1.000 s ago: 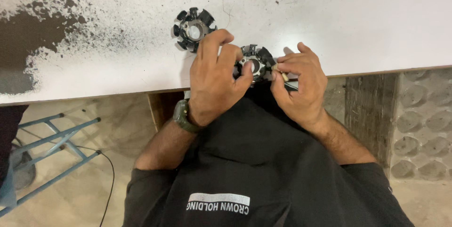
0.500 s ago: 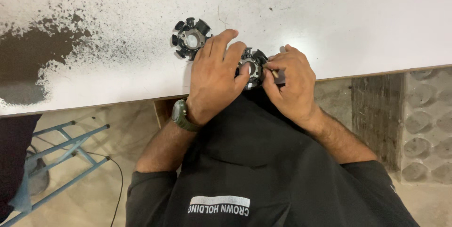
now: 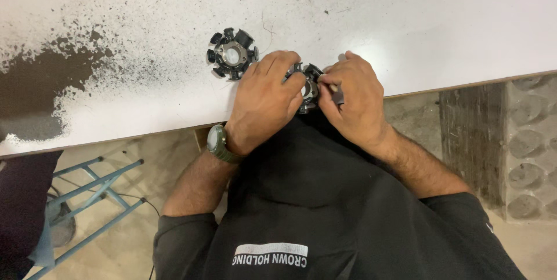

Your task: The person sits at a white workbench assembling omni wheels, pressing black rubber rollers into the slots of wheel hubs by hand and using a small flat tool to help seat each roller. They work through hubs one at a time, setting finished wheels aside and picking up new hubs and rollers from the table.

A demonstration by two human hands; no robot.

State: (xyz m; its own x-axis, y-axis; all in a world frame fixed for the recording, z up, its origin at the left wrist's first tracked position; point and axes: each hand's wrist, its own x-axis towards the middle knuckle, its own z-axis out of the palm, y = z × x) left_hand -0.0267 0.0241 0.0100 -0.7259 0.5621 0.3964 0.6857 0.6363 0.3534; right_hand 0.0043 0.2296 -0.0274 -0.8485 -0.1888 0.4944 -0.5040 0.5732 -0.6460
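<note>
At frame centre, the left hand point(image 3: 264, 101) is gripping a dark toothed ring point(image 3: 307, 85) — the right hand point(image 3: 355, 101) is pinching a small dark piece point(image 3: 337, 93) against it.

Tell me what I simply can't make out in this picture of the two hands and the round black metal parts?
Head view, the only one:
- Held round part: mostly covered by left hand and right hand.
- Small piece pinched in right fingers: too small to tell.
- Blue metal frame: cut off by picture's left edge.

Two bare hands meet at centre frame.
Left hand point(image 3: 264, 97), wristwatch-banded, curls its fingers closed; right hand point(image 3: 354, 97) pinches beside it, both forearms angled upward.
</note>
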